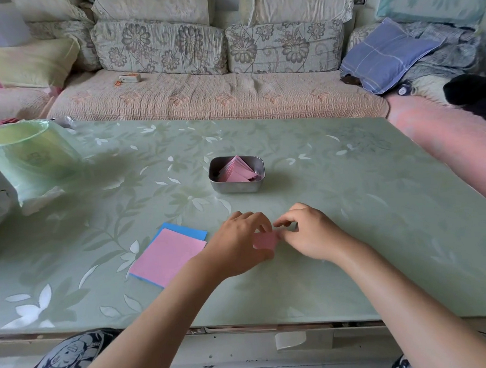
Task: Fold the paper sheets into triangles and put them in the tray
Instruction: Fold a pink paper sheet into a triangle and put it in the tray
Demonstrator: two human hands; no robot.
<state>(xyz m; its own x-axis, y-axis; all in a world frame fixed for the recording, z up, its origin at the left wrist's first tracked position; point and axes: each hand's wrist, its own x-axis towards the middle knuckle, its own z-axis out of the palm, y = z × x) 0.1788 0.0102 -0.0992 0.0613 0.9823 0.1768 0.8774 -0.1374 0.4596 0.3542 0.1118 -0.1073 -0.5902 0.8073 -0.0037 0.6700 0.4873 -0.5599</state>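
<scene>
Over a green, leaf-patterned table point(347, 207), we hold a small pink sheet point(264, 240) between both hands, just off the surface near the front edge. Our left hand point(238, 239) curls its fingers round the sheet's left side, while our right hand point(307, 231) pinches the right edge between thumb and fingers; motion blur hides how far the paper is folded. Just left of our left wrist lies a stack of flat sheets point(167, 255), pink on top, with a blue sheet point(183, 230) showing at its far and near edges. Further back at mid-table stands a metal tray point(233, 187), well apart from our hands, holding pink folded triangles point(237, 170) that lean together inside it. A green bin point(28, 152) lined with a bag sits at the table's left edge, and a floral sofa point(205, 97) with a blue pillow point(383, 55) runs behind.
</scene>
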